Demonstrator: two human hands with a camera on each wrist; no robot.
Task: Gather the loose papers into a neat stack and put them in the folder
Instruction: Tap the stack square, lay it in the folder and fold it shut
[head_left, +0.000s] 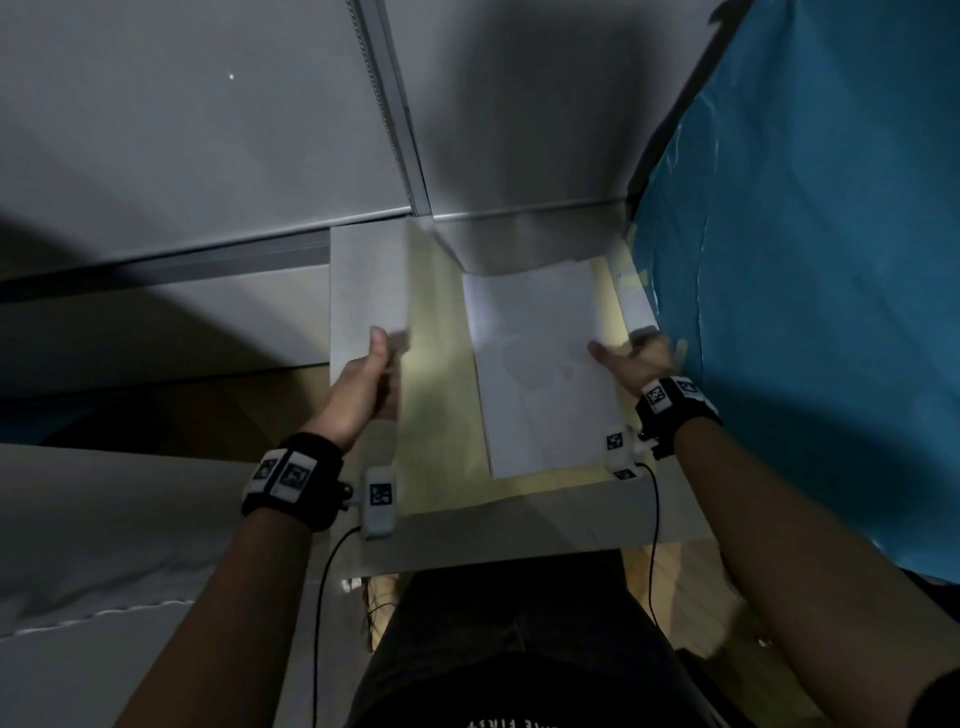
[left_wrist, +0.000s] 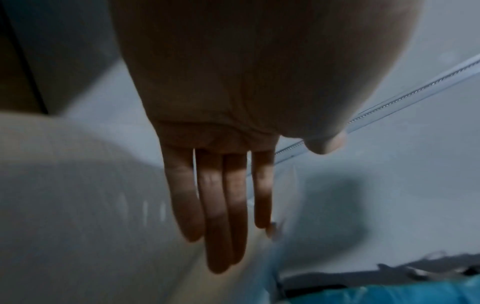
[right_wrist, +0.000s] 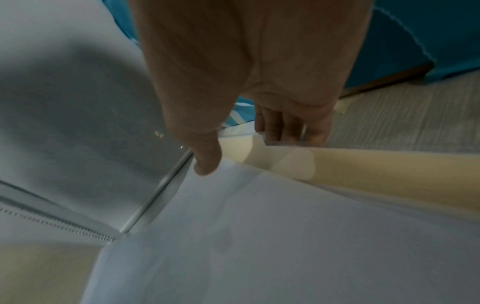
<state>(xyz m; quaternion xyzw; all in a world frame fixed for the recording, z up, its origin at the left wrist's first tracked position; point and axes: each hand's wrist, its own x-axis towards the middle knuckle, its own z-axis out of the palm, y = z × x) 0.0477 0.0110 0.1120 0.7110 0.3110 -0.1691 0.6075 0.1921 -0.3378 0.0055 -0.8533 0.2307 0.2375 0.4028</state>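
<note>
A pale yellow folder lies open on a small white table. A stack of white papers rests on its right half. My left hand is at the folder's white left cover, which stands raised; the thumb lies on its front. In the left wrist view the fingers are straight against the cover. My right hand holds the folder's right edge. Its thumb rests on the papers and its fingers curl behind a clear edge of the folder.
A blue sheet hangs close on the right. Grey partition walls with a metal rail stand behind the table. My dark-clothed lap is below the table's near edge, and cables hang from both wrist cameras.
</note>
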